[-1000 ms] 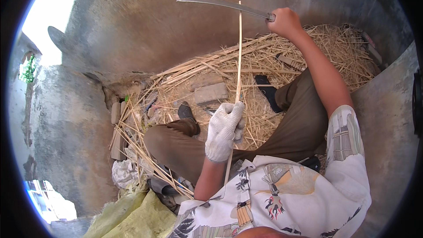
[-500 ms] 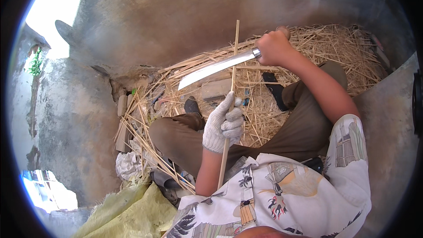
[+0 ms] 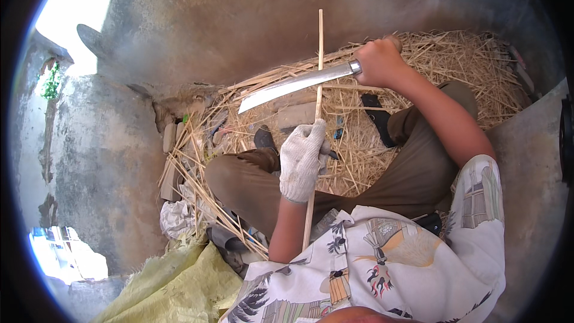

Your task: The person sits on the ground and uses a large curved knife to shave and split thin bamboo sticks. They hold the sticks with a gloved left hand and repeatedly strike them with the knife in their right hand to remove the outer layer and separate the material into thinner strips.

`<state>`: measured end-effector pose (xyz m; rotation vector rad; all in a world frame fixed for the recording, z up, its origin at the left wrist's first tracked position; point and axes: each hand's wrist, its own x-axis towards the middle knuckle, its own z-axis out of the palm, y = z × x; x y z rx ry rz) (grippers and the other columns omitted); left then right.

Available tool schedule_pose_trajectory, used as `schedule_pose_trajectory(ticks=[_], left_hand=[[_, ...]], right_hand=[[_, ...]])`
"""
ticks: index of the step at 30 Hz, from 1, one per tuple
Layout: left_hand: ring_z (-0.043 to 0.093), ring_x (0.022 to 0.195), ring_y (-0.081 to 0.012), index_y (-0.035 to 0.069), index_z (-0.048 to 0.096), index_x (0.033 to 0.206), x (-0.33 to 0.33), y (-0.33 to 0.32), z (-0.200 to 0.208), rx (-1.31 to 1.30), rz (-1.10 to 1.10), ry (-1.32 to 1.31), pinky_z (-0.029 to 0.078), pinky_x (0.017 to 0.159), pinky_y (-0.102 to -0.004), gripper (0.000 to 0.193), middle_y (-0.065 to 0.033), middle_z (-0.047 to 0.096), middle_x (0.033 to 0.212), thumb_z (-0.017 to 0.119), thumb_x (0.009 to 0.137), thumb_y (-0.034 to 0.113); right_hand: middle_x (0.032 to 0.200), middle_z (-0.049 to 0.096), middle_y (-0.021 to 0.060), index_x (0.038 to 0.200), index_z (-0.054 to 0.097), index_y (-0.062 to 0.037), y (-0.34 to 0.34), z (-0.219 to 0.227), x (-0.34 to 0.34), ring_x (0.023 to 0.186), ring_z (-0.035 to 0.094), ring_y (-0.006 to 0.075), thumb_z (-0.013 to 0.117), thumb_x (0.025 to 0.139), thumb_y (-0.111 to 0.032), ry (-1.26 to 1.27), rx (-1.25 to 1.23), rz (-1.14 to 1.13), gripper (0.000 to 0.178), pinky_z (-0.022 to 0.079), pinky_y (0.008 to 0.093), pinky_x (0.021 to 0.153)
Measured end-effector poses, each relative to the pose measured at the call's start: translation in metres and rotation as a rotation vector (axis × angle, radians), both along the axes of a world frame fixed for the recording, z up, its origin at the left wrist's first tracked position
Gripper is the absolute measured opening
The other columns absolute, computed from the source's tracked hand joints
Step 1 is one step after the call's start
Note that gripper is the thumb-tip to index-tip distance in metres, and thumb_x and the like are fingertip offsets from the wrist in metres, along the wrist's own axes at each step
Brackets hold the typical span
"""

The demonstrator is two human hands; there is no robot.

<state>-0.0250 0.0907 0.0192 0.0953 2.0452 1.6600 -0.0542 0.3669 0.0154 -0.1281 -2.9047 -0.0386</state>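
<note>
A long, thin bamboo strip [image 3: 320,42] stands nearly upright in the picture, its lower end reaching back toward my shirt. My left hand [image 3: 302,158], in a white knitted glove, is closed around its middle, knuckles up. Bare and closed, my right hand [image 3: 378,63] grips the handle of a long knife [image 3: 293,85] with a broad, bright blade. The blade lies across the strip above my gloved hand, tip pointing left. Whether its edge bites into the strip, I cannot tell. A dark pointed piece [image 3: 332,154] shows beside my left hand; its kind is unclear.
Bamboo strips and shavings [image 3: 442,60] cover the floor around my legs. A block [image 3: 296,116] lies ahead between my feet. Concrete walls [image 3: 239,12] enclose the spot. At lower left are a yellow-green woven sack [image 3: 173,287] and a crumpled white bundle [image 3: 177,218].
My left hand has rolled over, so its back now faces up, and the strip reaches farther away from me. The knife and my right hand have shifted slightly.
</note>
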Motion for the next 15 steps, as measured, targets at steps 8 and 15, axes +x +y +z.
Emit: schedule_pose_trajectory(ticks=[8,15], left_hand=[[0.067,0.061,-0.015,-0.002,0.071,0.094,0.013,0.008,-0.001,-0.318,-0.042,0.416,0.054,0.061,-0.0326,0.042,-0.0092,0.068,0.068,0.064,0.104,0.037],[0.072,0.072,-0.038,0.0,0.071,0.095,0.007,0.001,-0.019,-0.439,-0.043,0.511,0.056,0.066,-0.0441,0.039,-0.0223,0.069,0.073,0.061,0.105,0.036]], right_hand=[[0.078,0.075,0.0136,0.084,0.08,-0.0077,0.021,0.002,-0.024,0.078,0.076,0.0327,0.073,0.074,-0.03,-0.049,-0.232,-0.318,0.025,0.06,0.0501,0.067],[0.079,0.076,0.0129,0.089,0.079,-0.0079,0.001,0.014,-0.011,0.077,0.076,0.0328,0.072,0.075,-0.029,-0.186,-0.12,-0.207,0.026,0.059,0.0531,0.068]])
